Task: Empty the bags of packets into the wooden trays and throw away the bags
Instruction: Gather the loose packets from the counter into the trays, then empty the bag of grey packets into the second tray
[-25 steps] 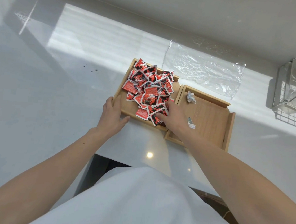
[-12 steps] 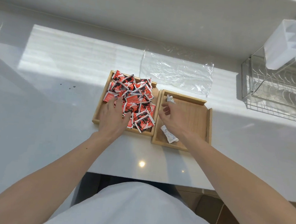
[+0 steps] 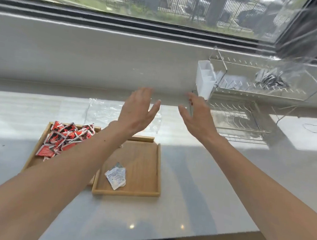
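Note:
Two wooden trays sit side by side on the white counter. The left tray (image 3: 33, 161) holds a heap of red packets (image 3: 64, 140). The right tray (image 3: 143, 168) holds a white packet (image 3: 116, 177). Behind them an empty clear plastic bag (image 3: 104, 110) lies flat. A second clear bag with dark packets (image 3: 271, 80) rests on the upper shelf of the wire rack at the right. My left hand (image 3: 138, 111) and my right hand (image 3: 197, 117) are raised above the counter, fingers spread, holding nothing, both stretched toward the rack side.
The two-level wire dish rack (image 3: 237, 119) stands at the back right with a white cutlery holder (image 3: 205, 79) on its left end. A window ledge (image 3: 101, 56) runs behind the counter. The counter's front edge (image 3: 161, 238) is near my body.
Both hands have left the trays and risen forward and to the right, open. The view has tilted up, showing the window and the rack.

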